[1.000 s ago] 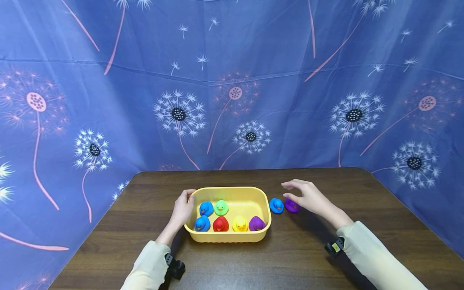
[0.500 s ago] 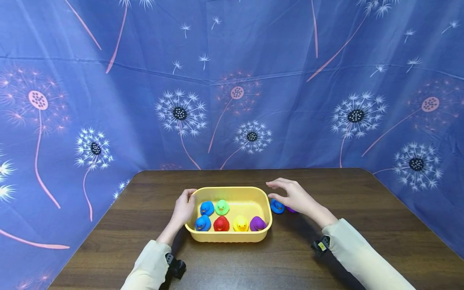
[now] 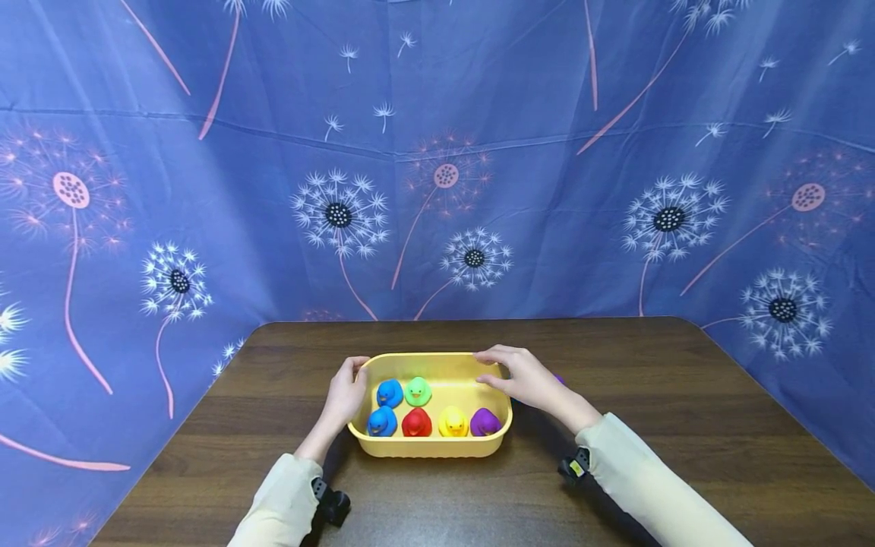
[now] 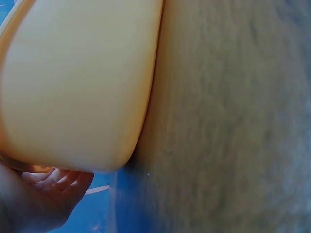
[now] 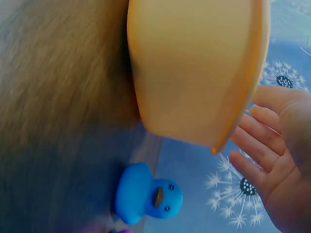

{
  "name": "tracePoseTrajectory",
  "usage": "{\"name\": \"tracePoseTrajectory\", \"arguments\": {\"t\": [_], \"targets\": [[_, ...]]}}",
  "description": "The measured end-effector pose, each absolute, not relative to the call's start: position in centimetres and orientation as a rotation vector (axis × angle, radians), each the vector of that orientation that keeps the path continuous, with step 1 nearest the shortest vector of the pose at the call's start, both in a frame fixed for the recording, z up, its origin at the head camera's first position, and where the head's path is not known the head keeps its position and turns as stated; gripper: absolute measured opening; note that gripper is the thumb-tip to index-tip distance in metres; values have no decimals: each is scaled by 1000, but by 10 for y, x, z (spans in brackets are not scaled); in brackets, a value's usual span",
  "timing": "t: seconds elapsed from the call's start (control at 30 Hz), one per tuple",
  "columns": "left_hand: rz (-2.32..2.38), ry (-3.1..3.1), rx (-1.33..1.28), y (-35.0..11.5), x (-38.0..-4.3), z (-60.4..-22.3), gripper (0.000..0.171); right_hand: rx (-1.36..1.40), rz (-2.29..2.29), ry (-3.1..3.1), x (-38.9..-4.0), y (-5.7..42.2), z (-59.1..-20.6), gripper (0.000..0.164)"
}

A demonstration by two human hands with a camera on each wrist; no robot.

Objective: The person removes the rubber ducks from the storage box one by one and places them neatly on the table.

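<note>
A yellow plastic tub (image 3: 431,448) holds several rubber ducks: a blue duck (image 3: 389,393) and a green duck (image 3: 418,392) behind, then another blue duck (image 3: 382,422), a red duck (image 3: 416,423), a yellow duck (image 3: 453,422) and a purple duck (image 3: 485,422) along the front. My left hand (image 3: 345,393) grips the tub's left end at the rim. Over the right end is my right hand (image 3: 526,377), fingers extended and nothing held. In the right wrist view its fingers (image 5: 262,150) lie right at the rim.
Right of the tub, a blue duck (image 5: 131,194) stands on the brown wooden table (image 3: 437,505), mostly hidden by my right hand in the head view. Beside it, a purple duck (image 3: 560,379) peeks past the wrist. A blue dandelion-print curtain (image 3: 547,190) hangs behind the table.
From above the two ducks beside the tub, my right hand has moved left to the tub's right end, now covering those ducks. The left hand keeps its hold; the tub's ducks stay put.
</note>
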State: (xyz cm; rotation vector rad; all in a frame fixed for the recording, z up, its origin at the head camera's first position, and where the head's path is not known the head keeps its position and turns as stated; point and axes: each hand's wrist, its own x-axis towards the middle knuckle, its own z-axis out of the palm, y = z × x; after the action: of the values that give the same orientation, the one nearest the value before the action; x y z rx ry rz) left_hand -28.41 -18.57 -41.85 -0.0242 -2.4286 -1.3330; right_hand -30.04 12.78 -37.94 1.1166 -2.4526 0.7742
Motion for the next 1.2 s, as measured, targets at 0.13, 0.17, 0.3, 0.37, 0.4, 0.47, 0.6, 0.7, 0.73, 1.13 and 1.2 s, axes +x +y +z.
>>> {"name": "tracePoseTrajectory", "arguments": {"t": [0.13, 0.17, 0.3, 0.37, 0.4, 0.47, 0.6, 0.7, 0.73, 1.13, 1.2], "targets": [[-1331, -2429, -25, -187, -285, -419, 25, 1130, 769, -2463, -301, 120, -381, 37], [-1329, -2430, -26, -188, -285, -420, 25, 1134, 760, -2466, -301, 118, -382, 36], [-1316, -2431, -23, -188, -285, -420, 25, 1154, 727, -2463, -301, 109, -382, 33], [-1316, -2433, -19, -187, -284, -419, 25, 1152, 722, -2468, -301, 105, -382, 33], [-1318, -2434, -18, -187, -284, -419, 25, 1148, 716, -2471, -301, 103, -382, 33], [-1322, -2436, -16, -186, -283, -419, 26, 1146, 710, -2480, -302, 99, -382, 33], [-1323, -2435, -18, -185, -282, -418, 26, 1146, 731, -2501, -301, 91, -381, 33], [-1329, -2429, -20, -184, -282, -417, 26, 1144, 748, -2522, -301, 85, -381, 34], [-1335, -2426, -19, -184, -282, -417, 26, 1144, 748, -2531, -301, 83, -382, 35], [-1342, -2420, -13, -183, -282, -418, 26, 1235, 739, -2591, -302, 61, -384, 37], [-1334, -2426, -10, -183, -282, -417, 26, 1246, 768, -2607, -301, 58, -384, 36]]}}
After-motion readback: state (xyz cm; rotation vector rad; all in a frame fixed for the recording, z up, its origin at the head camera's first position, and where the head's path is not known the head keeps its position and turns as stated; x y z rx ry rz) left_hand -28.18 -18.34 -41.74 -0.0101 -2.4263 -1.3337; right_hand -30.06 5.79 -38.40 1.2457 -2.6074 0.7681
